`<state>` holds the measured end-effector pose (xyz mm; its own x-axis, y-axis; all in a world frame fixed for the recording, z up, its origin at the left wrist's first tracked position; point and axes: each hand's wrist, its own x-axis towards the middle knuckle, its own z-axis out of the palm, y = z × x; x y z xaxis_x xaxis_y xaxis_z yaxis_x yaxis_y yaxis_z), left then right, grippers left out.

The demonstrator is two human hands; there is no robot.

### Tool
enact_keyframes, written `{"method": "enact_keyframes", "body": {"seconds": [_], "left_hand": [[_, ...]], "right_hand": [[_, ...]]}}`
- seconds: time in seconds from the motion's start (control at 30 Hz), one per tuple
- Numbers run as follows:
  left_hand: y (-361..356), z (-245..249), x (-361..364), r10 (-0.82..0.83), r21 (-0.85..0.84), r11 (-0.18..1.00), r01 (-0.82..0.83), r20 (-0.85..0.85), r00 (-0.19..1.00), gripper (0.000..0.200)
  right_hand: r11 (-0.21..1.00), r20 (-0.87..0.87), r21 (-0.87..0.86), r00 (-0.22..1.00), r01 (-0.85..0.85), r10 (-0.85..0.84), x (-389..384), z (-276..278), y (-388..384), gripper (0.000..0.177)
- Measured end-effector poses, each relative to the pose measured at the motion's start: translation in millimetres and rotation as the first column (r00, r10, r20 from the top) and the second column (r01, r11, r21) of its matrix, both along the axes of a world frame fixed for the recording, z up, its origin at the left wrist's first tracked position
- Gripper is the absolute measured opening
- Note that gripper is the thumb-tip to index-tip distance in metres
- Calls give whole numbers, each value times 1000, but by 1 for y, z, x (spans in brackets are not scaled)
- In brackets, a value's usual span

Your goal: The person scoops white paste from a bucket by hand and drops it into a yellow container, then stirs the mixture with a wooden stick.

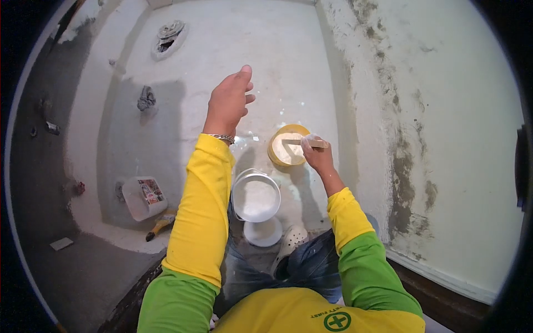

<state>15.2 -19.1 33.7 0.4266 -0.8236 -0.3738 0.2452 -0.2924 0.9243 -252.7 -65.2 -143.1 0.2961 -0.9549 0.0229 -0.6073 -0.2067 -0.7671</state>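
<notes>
My right hand (319,158) grips a flat wooden stick (300,142) that reaches over and into a yellow tub (276,159). White material, powdery or pasty in look, fills much of the tub. White residue marks the fingers of this hand. My left hand (229,102) is raised ahead over the pale floor, thumb stretched forward and fingers apart, with nothing in it; a chain bracelet (221,136) circles the wrist. Nearer to me stands a white bucket (256,200) with its handle up, holding white powder. A round white lid (262,232) lies just in front of my shoe.
To the left lie a white plastic container (139,206) with a printed label and a paintbrush (161,224). A drain opening (169,41) and a grey wrapped pipe stub (146,100) interrupt the floor farther off. A stained wall (408,183) rises on the right.
</notes>
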Motion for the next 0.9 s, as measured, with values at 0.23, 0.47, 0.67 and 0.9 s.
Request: {"method": "enact_keyframes", "body": {"seconds": [0.23, 0.47, 0.67, 0.9], "left_hand": [[0, 5, -3, -10, -32, 999, 8, -35, 999, 69], [7, 5, 7, 2, -60, 998, -3, -20, 1000, 71], [1, -1, 5, 21, -134, 991, -28, -56, 998, 71], [-1, 2, 5, -4, -134, 991, -5, -71, 998, 69]], "right_hand": [[976, -87, 210, 995, 59, -42, -41, -16, -18, 26], [981, -44, -112, 985, 160, -165, -9, -19, -21, 27], [996, -135, -90, 991, -26, 14, 8, -27, -4, 25], [973, -128, 231, 990, -28, 59, -55, -9, -10, 26]]}}
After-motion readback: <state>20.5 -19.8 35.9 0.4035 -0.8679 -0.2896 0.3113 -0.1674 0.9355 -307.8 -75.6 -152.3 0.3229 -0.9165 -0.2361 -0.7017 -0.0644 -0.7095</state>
